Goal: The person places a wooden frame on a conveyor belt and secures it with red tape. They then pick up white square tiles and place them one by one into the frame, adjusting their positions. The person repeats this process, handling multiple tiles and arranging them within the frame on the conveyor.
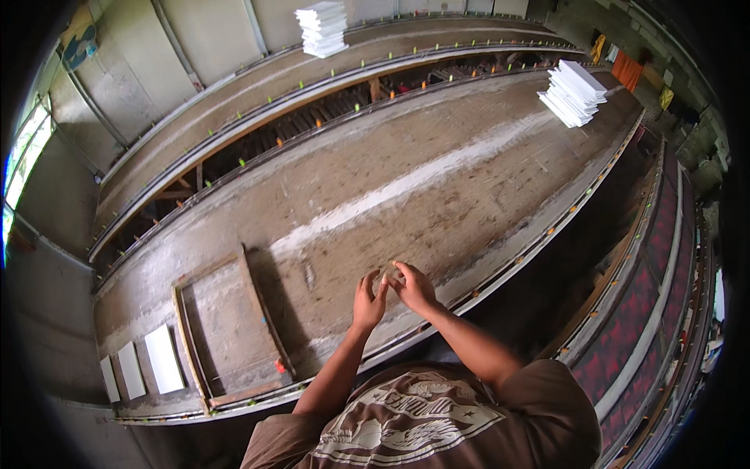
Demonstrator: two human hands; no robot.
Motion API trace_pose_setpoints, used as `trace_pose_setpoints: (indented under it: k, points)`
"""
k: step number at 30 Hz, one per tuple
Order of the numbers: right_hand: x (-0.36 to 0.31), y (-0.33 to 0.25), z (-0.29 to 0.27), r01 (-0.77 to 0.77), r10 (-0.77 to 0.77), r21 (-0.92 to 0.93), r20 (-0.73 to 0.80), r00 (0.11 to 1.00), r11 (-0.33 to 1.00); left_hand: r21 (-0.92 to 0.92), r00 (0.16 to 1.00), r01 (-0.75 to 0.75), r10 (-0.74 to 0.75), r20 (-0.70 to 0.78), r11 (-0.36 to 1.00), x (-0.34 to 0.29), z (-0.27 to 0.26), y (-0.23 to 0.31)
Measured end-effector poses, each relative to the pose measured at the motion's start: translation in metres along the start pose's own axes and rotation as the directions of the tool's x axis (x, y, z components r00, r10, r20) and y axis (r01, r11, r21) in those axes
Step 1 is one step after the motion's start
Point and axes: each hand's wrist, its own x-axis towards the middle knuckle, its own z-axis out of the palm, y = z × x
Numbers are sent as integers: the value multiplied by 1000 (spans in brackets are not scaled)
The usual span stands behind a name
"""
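Over the near part of the long brown table [375, 242], my two hands are held up close together. My left hand [369, 303] has its thumb and fingers apart, with nothing visible between them. My right hand [414, 289] is just beside it, fingers loosely bent and spread, and no object shows in it. The thumbs nearly meet; I cannot tell whether they touch. To the left of my hands, a rectangular wooden frame [254, 313] lies on the table near its front edge. Three white sheets [163, 359] lie in a row at the table's left end.
A stack of white sheets [573, 94] stands at the table's far right. Another white stack [321, 30] sits on the parallel table behind. Small coloured markers line the table edges. A further table with a dark red patterned surface [625, 313] is on the right, across a dark gap.
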Motion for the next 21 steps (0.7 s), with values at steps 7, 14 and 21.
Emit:
trace_pose_setpoints:
  k: [7,14,21]
  points:
    - [51,76,-69,78,-78,45,6,997,996,-56,990,76,-82,-118,996,48,104,34]
    - [85,142,-145,135,-135,16,63,989,991,-130,977,129,-149,-153,983,63,197,97]
    - [91,185,-172,128,-127,-13,44,991,992,-49,988,110,-115,-101,993,75,244,107]
